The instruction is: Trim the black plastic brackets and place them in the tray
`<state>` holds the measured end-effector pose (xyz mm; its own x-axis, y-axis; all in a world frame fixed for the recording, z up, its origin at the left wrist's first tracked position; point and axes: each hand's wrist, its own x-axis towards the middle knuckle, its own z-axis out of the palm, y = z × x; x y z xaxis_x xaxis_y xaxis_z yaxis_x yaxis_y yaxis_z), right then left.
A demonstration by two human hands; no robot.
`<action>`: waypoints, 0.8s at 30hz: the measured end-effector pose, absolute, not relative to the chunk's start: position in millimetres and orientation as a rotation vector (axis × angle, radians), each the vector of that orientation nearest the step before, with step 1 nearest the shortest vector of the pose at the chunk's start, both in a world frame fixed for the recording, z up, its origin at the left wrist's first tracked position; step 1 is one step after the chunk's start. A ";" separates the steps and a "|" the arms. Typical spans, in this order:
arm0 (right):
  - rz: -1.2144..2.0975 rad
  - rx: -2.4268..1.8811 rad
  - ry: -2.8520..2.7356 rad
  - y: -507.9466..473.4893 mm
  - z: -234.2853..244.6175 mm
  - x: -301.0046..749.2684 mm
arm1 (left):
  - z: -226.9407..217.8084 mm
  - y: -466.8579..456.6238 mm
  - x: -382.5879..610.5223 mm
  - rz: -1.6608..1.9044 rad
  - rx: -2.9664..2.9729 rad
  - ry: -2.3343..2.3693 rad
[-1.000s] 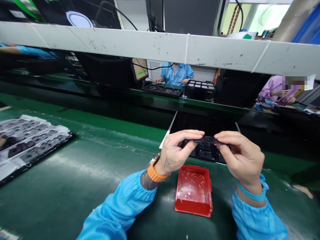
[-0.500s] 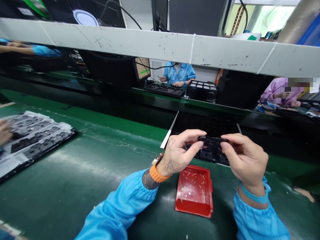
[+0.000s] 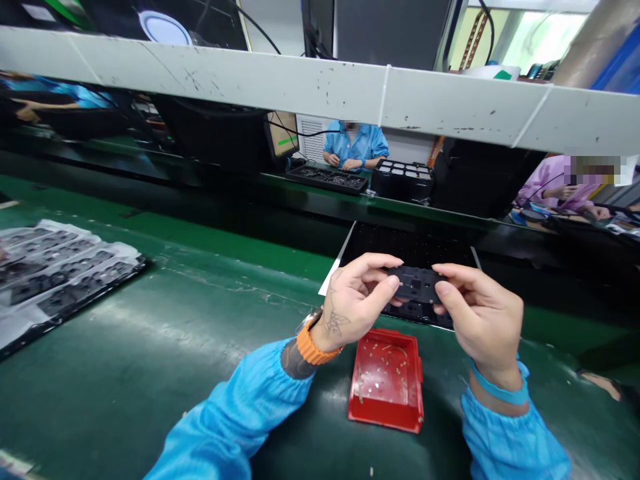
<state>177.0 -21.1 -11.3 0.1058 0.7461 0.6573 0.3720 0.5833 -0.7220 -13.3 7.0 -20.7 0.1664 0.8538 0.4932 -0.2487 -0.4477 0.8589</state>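
My left hand (image 3: 353, 303) and my right hand (image 3: 483, 313) pinch the two ends of a small flat black plastic part (image 3: 416, 283), held up with its broad face tilted toward me. The part hovers above a black tray (image 3: 410, 248) of similar parts that lies on the green belt. Just below my hands sits a small red plastic tray (image 3: 386, 379) with pale scraps scattered inside. Both arms wear blue sleeves; an orange band circles my left wrist.
A second tray of black parts under clear film (image 3: 55, 283) lies at the left on the green conveyor (image 3: 165, 333). A white beam (image 3: 320, 87) crosses overhead. Beyond it, a person in blue (image 3: 356, 143) works at more trays, and another person in pink (image 3: 565, 187) sits at the right.
The black part has turned from edge-on to showing its flat face toward me. My hands stayed in place over the tray. A hand at the far left edge has gone from view.
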 end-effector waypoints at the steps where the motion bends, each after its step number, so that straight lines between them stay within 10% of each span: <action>1: 0.358 -0.992 -1.509 -21.2 -11.3 177.5 | -20.3 7.5 -13.4 1.470 1.504 0.601; 24: 0.425 -0.987 -1.168 -17.6 -20.9 148.8 | -25.6 13.8 -4.0 1.669 1.256 0.695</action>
